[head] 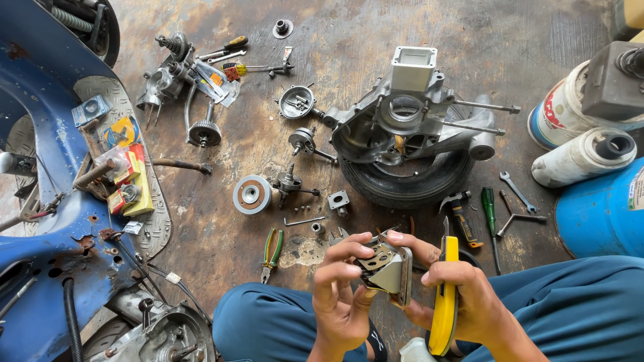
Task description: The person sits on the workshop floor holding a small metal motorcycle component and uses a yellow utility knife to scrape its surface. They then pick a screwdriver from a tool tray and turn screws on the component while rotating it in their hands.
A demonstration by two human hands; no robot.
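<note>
The engine case [409, 121] lay on the tyre [402, 184] at the middle of the floor [268, 154]. Left of it sat the small cup-shaped part [297, 102], and farther left the screwdrivers [241, 60] and the toothed gear [204, 133]. Nearer the person than the engine case lay the pulley disc [251, 194] and the pliers [272, 253]. Right of it lay the hammer [461, 218], the spanner [516, 190] and, beyond, the drums [590, 107]. The scooter body [47, 201] stood far left.

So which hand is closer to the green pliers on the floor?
The left hand. The green pliers lie on the floor just to its left, while the right hand, gripping a yellow tool, sits farther off on the other side of the small metal part.
</note>
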